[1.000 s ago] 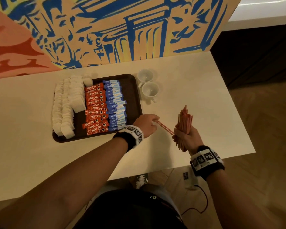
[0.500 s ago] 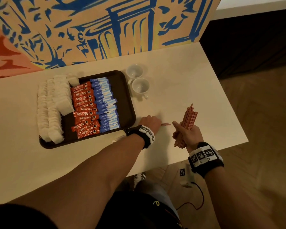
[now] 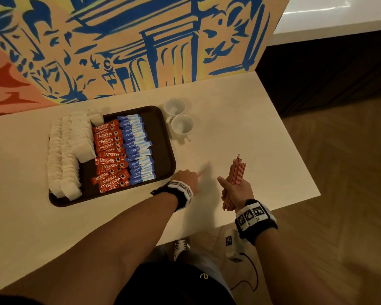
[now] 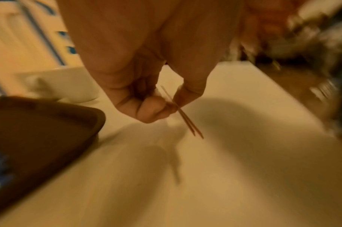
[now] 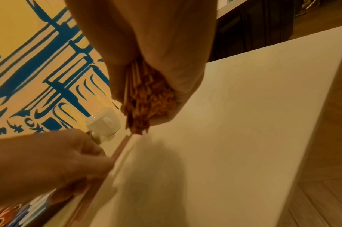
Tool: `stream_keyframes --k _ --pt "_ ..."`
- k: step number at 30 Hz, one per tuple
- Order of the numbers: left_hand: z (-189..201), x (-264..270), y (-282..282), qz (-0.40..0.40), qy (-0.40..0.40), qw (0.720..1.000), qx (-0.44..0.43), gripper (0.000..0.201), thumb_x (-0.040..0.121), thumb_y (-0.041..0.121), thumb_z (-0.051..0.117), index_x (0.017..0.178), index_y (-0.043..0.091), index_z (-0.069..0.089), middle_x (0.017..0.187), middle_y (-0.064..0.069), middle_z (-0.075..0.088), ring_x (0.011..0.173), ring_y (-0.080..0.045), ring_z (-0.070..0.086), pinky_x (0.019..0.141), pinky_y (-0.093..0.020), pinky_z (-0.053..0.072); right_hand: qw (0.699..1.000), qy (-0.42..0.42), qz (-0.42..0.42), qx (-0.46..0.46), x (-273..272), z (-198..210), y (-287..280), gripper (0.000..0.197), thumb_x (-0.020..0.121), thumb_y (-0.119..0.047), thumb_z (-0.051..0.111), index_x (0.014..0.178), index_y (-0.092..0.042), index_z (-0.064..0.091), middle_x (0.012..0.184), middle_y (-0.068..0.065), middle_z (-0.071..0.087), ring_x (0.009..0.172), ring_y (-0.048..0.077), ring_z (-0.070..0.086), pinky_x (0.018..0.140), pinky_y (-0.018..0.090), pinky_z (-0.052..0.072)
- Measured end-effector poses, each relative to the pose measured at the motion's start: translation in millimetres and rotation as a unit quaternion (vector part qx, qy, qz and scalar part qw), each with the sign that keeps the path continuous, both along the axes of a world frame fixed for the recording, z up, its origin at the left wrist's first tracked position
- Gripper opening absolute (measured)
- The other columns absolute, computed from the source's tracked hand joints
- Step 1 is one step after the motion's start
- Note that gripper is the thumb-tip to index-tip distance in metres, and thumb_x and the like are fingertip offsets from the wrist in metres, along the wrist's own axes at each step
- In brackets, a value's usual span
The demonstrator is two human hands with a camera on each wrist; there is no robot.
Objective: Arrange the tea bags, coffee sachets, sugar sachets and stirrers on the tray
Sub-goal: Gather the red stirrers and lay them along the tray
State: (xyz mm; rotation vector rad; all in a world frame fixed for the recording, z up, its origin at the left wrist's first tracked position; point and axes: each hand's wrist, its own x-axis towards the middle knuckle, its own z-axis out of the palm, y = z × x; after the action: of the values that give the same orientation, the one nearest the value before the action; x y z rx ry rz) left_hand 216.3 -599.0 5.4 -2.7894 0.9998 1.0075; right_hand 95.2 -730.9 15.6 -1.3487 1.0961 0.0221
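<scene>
A dark brown tray (image 3: pixel 163 150) (image 4: pixel 49 122) holds rows of white tea bags (image 3: pixel 68 155), orange Nescafe sachets (image 3: pixel 110 155) and blue sugar sachets (image 3: pixel 139 148). My left hand (image 3: pixel 188 176) (image 4: pixel 156 107) hovers just right of the tray's near right corner. It pinches two thin reddish stirrers (image 3: pixel 201 171) (image 4: pixel 182 116) (image 5: pixel 119 149) between thumb and fingers. Further right, my right hand (image 3: pixel 235 191) (image 5: pixel 156 92) grips an upright bundle of stirrers (image 3: pixel 234 175) (image 5: pixel 144 104) above the table.
Two white cups (image 3: pixel 178 117) (image 5: pixel 105 121) stand beside the tray's far right corner. The pale table (image 3: pixel 251 128) ends at an edge right of my right hand, with wooden floor (image 3: pixel 350 194) beyond. A painted blue and orange wall (image 3: pixel 130 45) backs the table.
My left hand has drawn the stirrers out of the bundle and moved left toward the tray's corner. The right hand keeps its hold on the bundle, now held more upright.
</scene>
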Motion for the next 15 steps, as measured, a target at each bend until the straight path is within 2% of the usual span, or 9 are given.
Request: stream_keyframes --k 2,4,5,7,9,12,15 --pt "14 1 8 0.114 0.071 0.99 -0.049 0.029 0.088 0.046 0.064 0.093 0.017 0.065 0.1 -0.007 0.07 0.092 -0.028 0.067 0.075 -0.034 0.051 1.0 -0.013 0.01 -0.001 4 6 6 0.026 0.088 -0.024 0.079 0.083 -0.01 0.059 0.057 0.006 0.059 0.051 0.023 0.056 0.062 0.04 0.054" --pt "33 -1 17 0.194 0.117 0.965 -0.135 0.034 0.084 0.045 0.068 0.067 0.018 0.06 0.07 -0.001 0.065 0.069 -0.022 0.064 0.065 -0.032 0.05 0.999 -0.036 0.03 0.002 12 17 14 0.028 0.089 -0.03 0.078 0.083 -0.009 0.06 0.06 0.008 0.06 0.053 0.024 0.057 0.059 0.038 0.053" --pt "44 -4 22 0.222 0.131 0.949 -0.18 0.034 0.084 0.042 0.069 0.063 0.017 0.061 0.064 0.0 0.061 0.063 -0.02 0.061 0.065 -0.033 0.05 0.998 -0.05 0.044 0.004 16 24 18 0.029 0.089 -0.033 0.077 0.085 -0.009 0.061 0.061 0.009 0.061 0.053 0.024 0.058 0.057 0.037 0.052" --pt "66 -8 34 0.246 0.142 0.926 -0.247 0.026 0.083 0.037 0.07 0.069 0.016 0.066 0.066 0.001 0.064 0.065 -0.018 0.062 0.07 -0.036 0.053 0.994 -0.079 0.073 0.01 25 39 30 0.029 0.091 -0.037 0.075 0.093 -0.009 0.066 0.063 0.011 0.062 0.051 0.025 0.057 0.049 0.033 0.05" --pt "87 -8 46 0.238 0.128 0.92 -0.285 0.019 0.08 0.035 0.071 0.071 0.018 0.068 0.069 0.002 0.068 0.068 -0.016 0.066 0.071 -0.038 0.056 0.989 -0.106 0.103 0.021 36 55 41 0.031 0.093 -0.04 0.071 0.096 -0.009 0.069 0.061 0.013 0.061 0.045 0.025 0.054 0.041 0.029 0.045" --pt "114 -5 62 0.222 0.08 0.925 -0.299 0.017 0.078 0.035 0.072 0.073 0.019 0.068 0.066 0.002 0.068 0.065 -0.015 0.066 0.066 -0.037 0.057 0.977 -0.145 0.15 0.031 53 79 60 0.04 0.092 -0.04 0.072 0.08 -0.002 0.066 0.057 0.015 0.059 0.041 0.026 0.052 0.04 0.03 0.044" --pt "137 0 79 0.219 0.019 0.918 -0.329 0.016 0.08 0.032 0.071 0.075 0.017 0.068 0.067 0.003 0.068 0.065 -0.013 0.065 0.064 -0.033 0.056 0.97 -0.173 0.171 0.024 70 100 77 0.043 0.09 -0.039 0.074 0.073 -0.001 0.064 0.052 0.016 0.055 0.038 0.025 0.05 0.038 0.027 0.041"
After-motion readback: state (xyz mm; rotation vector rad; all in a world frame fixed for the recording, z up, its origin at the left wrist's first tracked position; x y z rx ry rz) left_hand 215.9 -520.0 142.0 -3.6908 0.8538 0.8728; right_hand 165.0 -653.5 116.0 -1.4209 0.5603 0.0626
